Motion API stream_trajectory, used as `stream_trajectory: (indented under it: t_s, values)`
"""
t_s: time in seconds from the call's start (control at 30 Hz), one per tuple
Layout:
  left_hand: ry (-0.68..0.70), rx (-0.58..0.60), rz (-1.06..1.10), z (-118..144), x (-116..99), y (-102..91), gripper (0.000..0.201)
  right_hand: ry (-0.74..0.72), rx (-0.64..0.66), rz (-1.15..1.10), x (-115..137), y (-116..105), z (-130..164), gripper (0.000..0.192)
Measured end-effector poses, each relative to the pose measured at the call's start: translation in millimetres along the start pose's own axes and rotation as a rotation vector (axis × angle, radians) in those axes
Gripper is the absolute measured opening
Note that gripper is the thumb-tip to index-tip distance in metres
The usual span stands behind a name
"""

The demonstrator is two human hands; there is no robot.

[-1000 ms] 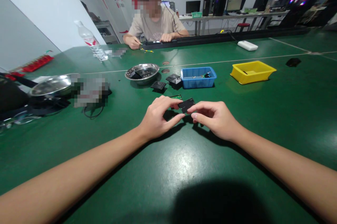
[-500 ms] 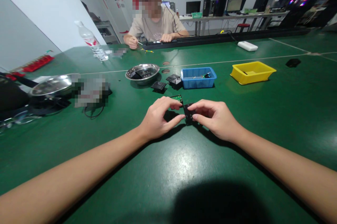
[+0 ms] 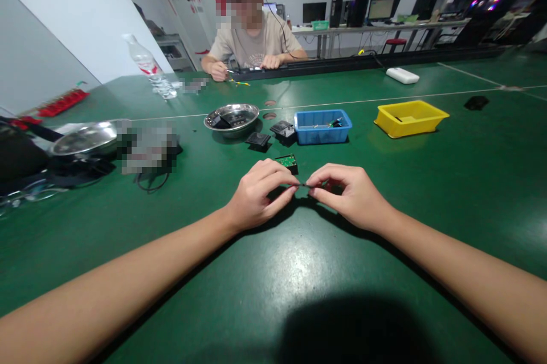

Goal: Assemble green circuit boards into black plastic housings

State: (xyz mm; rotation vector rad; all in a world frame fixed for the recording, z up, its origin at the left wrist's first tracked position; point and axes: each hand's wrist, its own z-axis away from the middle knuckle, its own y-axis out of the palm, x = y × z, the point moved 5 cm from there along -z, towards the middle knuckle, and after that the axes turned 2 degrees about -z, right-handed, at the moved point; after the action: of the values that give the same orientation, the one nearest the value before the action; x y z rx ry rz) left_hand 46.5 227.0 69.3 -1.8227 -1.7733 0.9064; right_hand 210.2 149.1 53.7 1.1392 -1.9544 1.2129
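A thin black plastic plate [image 3: 303,185] is seen edge-on between my two hands. My left hand [image 3: 265,190] pinches its left edge between thumb and fingers. Its right edge is gripped the same way by my right hand [image 3: 344,190]. Most of the plate's face is hidden by the angle and my fingertips. Just behind my left fingers, a black housing with a green circuit board [image 3: 288,163] lies on the table.
Beyond my hands stand a steel bowl [image 3: 231,130], black square parts [image 3: 284,131], a blue bin [image 3: 322,136] with small pieces and a yellow bin [image 3: 408,125]. At left are another steel bowl [image 3: 88,144] and a water bottle [image 3: 150,68]. A person [image 3: 255,48] works across the table [image 3: 239,290].
The black plate has tilted from showing its broad face to edge-on. My left fingers have closed onto its left edge, and more of the circuit board shows behind.
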Motion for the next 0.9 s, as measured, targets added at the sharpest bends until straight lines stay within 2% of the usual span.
stream_trajectory:
  t_s: [0.13,0.27,0.5,0.6,0.9]
  values:
    - [0.036,0.013,-0.015,-1,-3,-0.1,0.005,-0.122,0.03,0.083,8,0,0,0.006]
    - [0.037,0.112,-0.014,-1,-4,4.8,0.006,-0.149,0.056,0.138,12,2,0,0.008]
    - [0.0,0.109,-0.007,-1,-1,6.6,0.006,0.017,-0.02,0.002,3,0,1,0.007]
    - [-0.021,0.115,-0.008,-1,0,6.5,0.004,0.037,-0.023,-0.018,1,0,1,0.006]
    - [-0.042,0.105,-0.019,-1,1,4.8,0.006,-0.171,-0.003,0.185,11,-3,0,0.008]
